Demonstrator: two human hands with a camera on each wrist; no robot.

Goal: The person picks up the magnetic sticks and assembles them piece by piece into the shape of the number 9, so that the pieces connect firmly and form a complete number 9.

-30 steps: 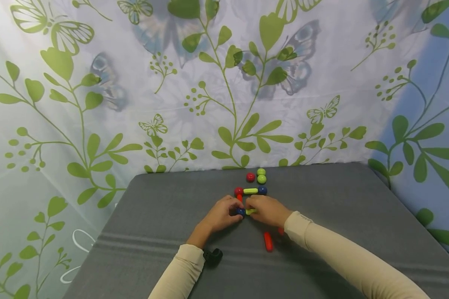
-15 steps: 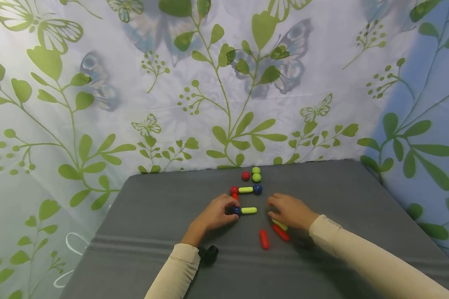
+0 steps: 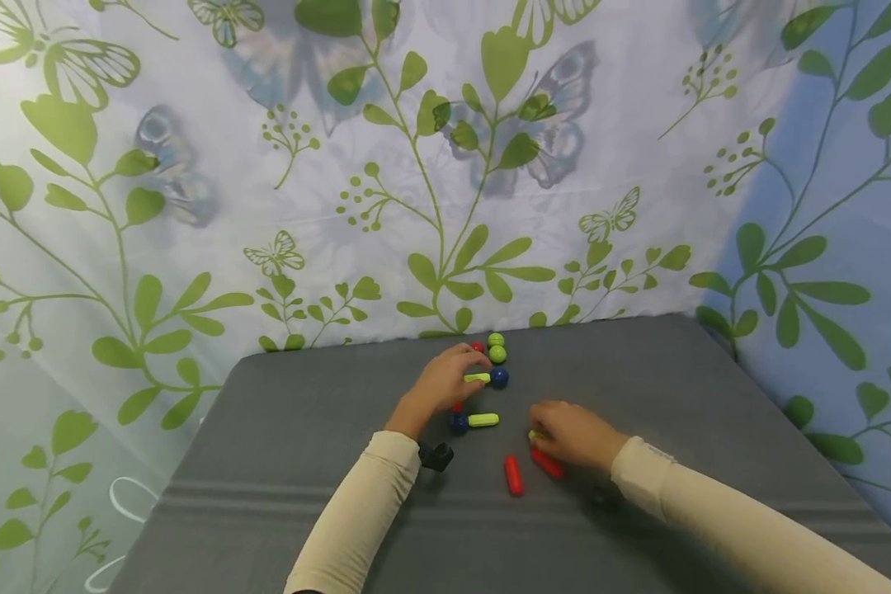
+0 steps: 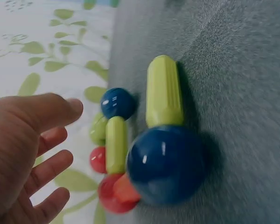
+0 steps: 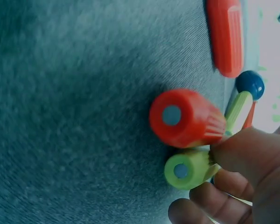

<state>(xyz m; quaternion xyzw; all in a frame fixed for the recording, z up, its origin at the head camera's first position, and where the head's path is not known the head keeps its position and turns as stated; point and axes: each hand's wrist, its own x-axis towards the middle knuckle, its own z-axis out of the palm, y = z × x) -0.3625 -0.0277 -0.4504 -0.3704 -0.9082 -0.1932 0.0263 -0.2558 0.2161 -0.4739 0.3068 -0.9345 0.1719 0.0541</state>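
Observation:
My left hand hovers with loose, spread fingers over the far part of a magnetic rod-and-ball frame, holding nothing. That part has a yellow-green rod ending in a blue ball; its red ball shows in the left wrist view. A short red rod links it to the near blue ball, from which another yellow-green rod points right. My right hand pinches a separate yellow-green magnetic rod, its thumb close against a red rod beside it.
A second red rod lies left of the right hand. Behind the frame, two green balls and a loose red ball sit near the far edge of the grey table. A leaf-patterned curtain hangs behind.
My left hand has left the near blue ball and moved away toward the far rod. My right hand has let go of the frame's near rod, moved right and taken a loose yellow-green one.

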